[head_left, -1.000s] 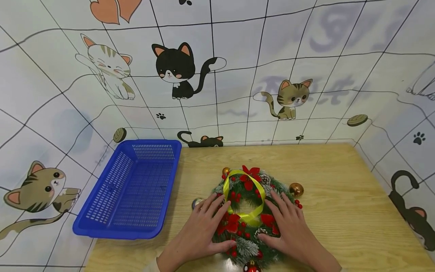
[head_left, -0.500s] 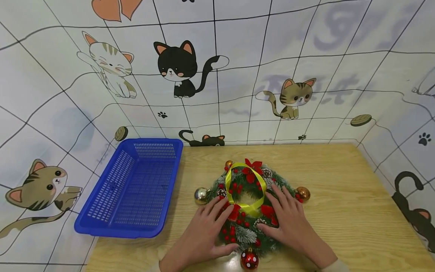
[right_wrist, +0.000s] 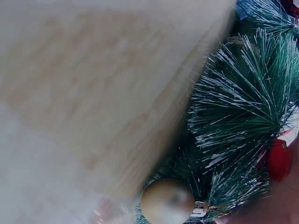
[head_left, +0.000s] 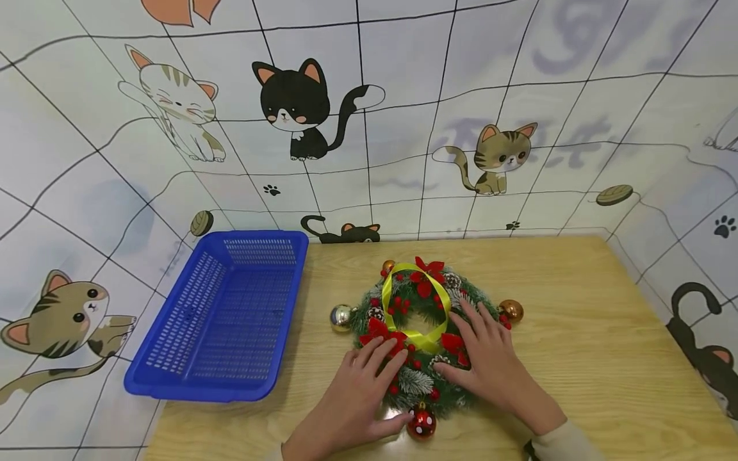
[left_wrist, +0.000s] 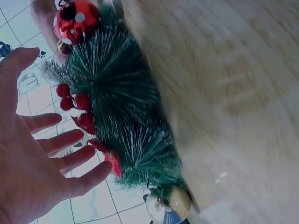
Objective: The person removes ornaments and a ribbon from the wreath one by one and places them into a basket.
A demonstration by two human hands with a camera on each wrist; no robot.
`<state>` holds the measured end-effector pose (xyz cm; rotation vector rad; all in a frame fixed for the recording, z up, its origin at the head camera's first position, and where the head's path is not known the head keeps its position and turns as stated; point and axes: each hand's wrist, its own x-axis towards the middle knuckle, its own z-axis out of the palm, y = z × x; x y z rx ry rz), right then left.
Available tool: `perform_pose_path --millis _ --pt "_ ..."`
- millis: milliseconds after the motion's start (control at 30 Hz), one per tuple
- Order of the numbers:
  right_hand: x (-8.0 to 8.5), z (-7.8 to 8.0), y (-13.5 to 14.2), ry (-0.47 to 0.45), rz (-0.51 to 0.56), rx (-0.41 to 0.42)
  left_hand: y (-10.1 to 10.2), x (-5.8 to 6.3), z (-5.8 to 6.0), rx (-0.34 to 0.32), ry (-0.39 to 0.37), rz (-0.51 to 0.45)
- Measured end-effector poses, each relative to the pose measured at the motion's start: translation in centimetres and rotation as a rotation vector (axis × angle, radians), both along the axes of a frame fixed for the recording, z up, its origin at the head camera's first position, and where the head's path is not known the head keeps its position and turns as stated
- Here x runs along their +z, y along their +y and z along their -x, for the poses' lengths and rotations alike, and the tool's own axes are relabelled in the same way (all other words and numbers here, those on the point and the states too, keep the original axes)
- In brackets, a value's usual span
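I note white-tipped greenery [right_wrist: 238, 109] beside a pale tabletop [right_wrist: 93, 84], grain blurred. A gold ball [right_wrist: 167, 201] touches the greenery's lower end. Right hand [right_wrist: 275, 201], partly visible, near a red piece [right_wrist: 279, 160].

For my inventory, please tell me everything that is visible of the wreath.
The wreath lies on the wooden table, right of the blue basket. Its ring of green, white-tipped, plastic-looking needles carries red flowers, red berries, pinecones and shiny baubles, one red with white dots, at the near edge. A yellow ribbon loop frames its centre. The left hand is over its near left part, the right hand over its right side; exact contact is unclear.
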<state>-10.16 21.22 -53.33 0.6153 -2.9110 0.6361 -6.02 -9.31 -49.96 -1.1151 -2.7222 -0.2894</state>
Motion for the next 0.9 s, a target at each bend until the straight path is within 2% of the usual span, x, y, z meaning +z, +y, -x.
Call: perform_pose_path --millis 100,367,633,900 --pt "0.3 0.3 0.0 0.002 0.007 -0.002 0.5 -0.2 -0.2 -0.005 0.033 -0.021" --pt "0.6 0.7 -0.2 -0.016 0.004 -0.024 0.8 -1.0 -0.5 -0.011 0.036 -0.112" --pt "0.5 1.2 -0.3 -0.057 -0.004 -0.047 1.4 -1.1 -1.1 0.005 0.043 -0.109" --pt "0.6 1.5 -0.5 -0.052 -0.015 -0.052 2.2 -2.2 -1.1 0.022 0.089 -0.133"
